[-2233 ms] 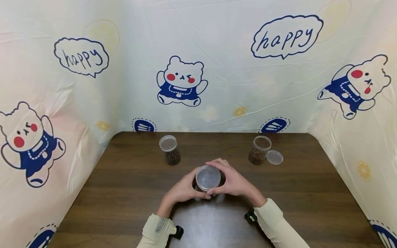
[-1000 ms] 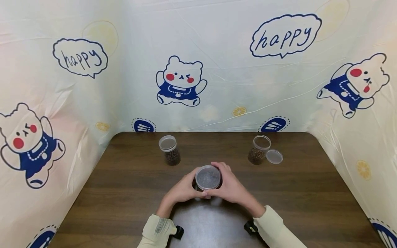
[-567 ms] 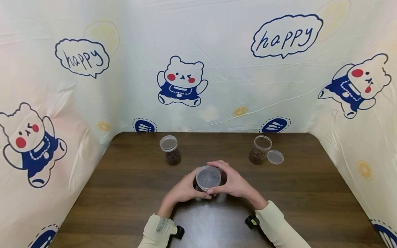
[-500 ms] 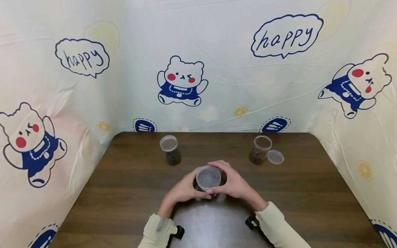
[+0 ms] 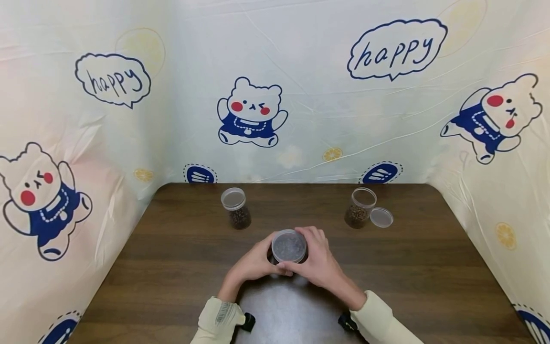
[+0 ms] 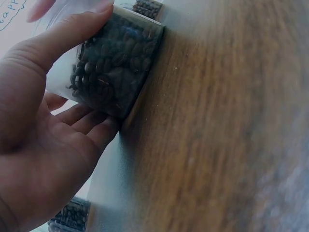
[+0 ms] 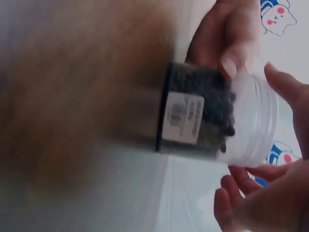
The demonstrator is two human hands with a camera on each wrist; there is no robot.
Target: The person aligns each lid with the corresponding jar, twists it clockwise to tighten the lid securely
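A clear jar (image 6: 116, 63), part filled with dark coffee beans, stands upright at the middle of the table under a translucent lid (image 5: 289, 246). My left hand (image 5: 254, 261) grips the jar's body from the left, thumb in front and fingers behind. From the right, my right hand (image 5: 317, 259) holds the lid's rim, its thumb along the near side and its fingers at the far side. In the head view the two thumbs meet in front of the jar. A white printed label (image 7: 183, 118) shows low on the jar in the right wrist view.
A lidded jar of beans (image 5: 237, 215) stands at the back left of the brown table (image 5: 172, 267). At the back right is an uncovered jar of beans (image 5: 356, 215), with its loose lid (image 5: 381, 217) lying beside it. A printed curtain (image 5: 309, 124) surrounds the table.
My right hand has turned around the lid: its thumb has moved left along the near side, its fingers right, and its wrist nearer. The left hand and the jar have stayed in place.
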